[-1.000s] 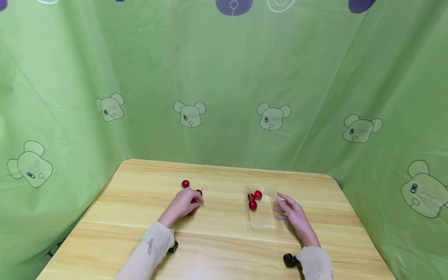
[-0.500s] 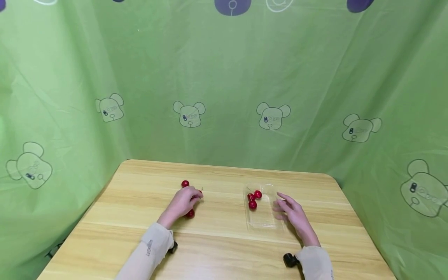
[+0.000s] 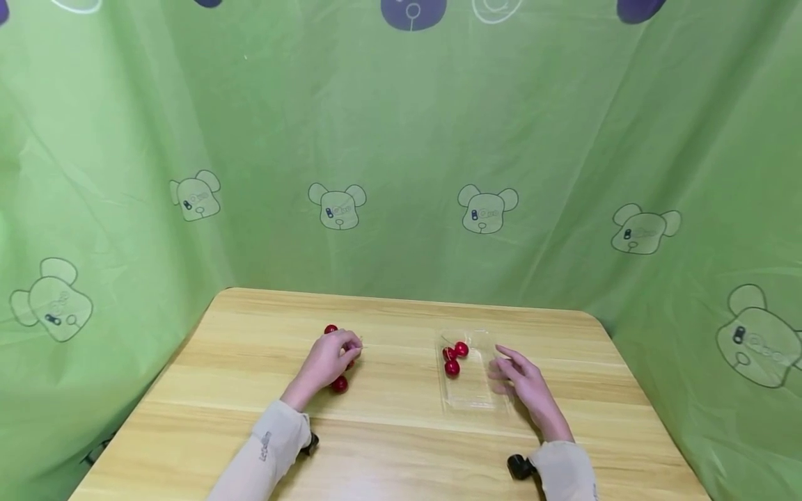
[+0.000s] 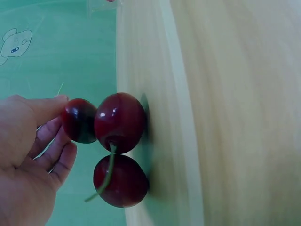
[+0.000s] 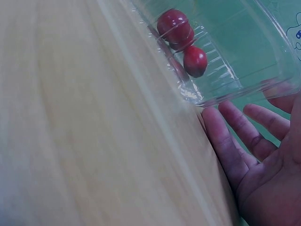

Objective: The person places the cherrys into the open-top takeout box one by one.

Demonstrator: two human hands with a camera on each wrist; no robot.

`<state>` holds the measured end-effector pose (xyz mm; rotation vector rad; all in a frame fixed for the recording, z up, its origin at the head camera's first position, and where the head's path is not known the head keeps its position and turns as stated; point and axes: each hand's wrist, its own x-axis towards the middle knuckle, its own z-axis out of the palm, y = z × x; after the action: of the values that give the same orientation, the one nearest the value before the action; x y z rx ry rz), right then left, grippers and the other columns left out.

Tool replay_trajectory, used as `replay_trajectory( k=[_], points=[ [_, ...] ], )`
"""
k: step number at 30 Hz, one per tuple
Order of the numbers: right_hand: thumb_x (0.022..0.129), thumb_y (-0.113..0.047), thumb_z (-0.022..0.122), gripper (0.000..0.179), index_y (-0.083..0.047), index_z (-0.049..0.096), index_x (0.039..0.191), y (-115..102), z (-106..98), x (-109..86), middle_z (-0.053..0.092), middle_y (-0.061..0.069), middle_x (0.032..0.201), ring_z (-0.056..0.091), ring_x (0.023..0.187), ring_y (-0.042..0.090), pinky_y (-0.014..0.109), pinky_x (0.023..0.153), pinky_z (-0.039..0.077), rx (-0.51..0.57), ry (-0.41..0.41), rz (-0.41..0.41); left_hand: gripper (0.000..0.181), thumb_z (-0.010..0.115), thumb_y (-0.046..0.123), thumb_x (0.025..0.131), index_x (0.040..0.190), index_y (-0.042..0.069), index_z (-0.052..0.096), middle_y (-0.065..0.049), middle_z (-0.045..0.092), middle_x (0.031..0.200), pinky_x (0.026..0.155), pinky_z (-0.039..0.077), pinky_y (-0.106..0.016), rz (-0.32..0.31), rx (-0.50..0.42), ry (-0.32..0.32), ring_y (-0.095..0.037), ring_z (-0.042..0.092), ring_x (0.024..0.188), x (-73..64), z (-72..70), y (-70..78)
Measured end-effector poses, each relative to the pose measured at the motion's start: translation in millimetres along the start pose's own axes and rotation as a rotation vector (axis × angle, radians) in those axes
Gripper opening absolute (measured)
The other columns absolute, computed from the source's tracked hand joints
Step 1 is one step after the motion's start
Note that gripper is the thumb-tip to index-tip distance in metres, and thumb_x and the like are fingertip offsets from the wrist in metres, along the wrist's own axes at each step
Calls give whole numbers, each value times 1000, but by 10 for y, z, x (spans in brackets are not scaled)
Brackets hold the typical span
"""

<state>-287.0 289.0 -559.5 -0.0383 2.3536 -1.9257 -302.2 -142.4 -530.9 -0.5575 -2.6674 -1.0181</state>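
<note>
My left hand (image 3: 328, 356) is at the left group of cherries, its thumb and fingertips pinching a dark red cherry (image 4: 79, 120). Past the fingertips a thin stem shows. Two more cherries, an upper one (image 4: 120, 122) with a green stem and a lower one (image 4: 121, 181), lie on the table right beside the held one. Another cherry (image 3: 331, 329) peeks out behind the hand. My right hand (image 3: 529, 393) stays at the right side of a clear plastic box (image 3: 473, 402), fingers spread and relaxed along its wall. Inside the box are three red cherries (image 3: 452, 368), toward its left side.
The pale wooden table (image 3: 401, 445) has rounded far corners. A green curtain (image 3: 401, 264) with bear prints hangs behind it and at both sides. A black wrist camera (image 3: 520, 467) sits by the right cuff.
My left hand has shifted slightly up and away from the nearest cherry, and its fingers have closed on the cherry at their tips. The right hand and the box have stayed put.
</note>
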Motion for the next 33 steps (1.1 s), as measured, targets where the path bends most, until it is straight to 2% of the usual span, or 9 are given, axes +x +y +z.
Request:
replay_trajectory(
  k=[7, 17, 27, 33],
  points=[
    [111, -32, 47, 56, -7, 35, 160, 0, 7, -4, 53, 30, 141, 71, 105, 13, 30, 86, 62, 8, 3, 3, 5, 75, 9, 95, 94, 14, 73, 9, 69, 82, 83, 57, -35, -32, -69, 12, -8, 64, 82, 4, -28, 53],
    [112, -31, 48, 56, -6, 35, 160, 15, 2, 7, 54, 30, 140, 71, 104, 12, 32, 85, 62, 9, 1, -7, 8, 77, 13, 94, 92, 18, 72, 8, 70, 82, 77, 55, -29, -105, -162, 12, -8, 65, 80, 3, -44, 113],
    [112, -31, 47, 55, -7, 35, 159, 17, 4, 2, 53, 29, 140, 71, 107, 14, 31, 86, 62, 6, 0, 2, 9, 79, 15, 93, 91, 18, 70, 7, 70, 81, 73, 53, -26, -99, -222, 11, -9, 64, 77, 2, -44, 154],
    [112, -31, 47, 54, -7, 36, 159, 10, 0, -3, 53, 30, 141, 71, 107, 15, 31, 86, 62, 2, 3, 1, 9, 80, 16, 92, 90, 18, 71, 7, 70, 80, 74, 54, -26, -82, -223, 7, -8, 64, 76, 9, -37, 174]
  ],
)
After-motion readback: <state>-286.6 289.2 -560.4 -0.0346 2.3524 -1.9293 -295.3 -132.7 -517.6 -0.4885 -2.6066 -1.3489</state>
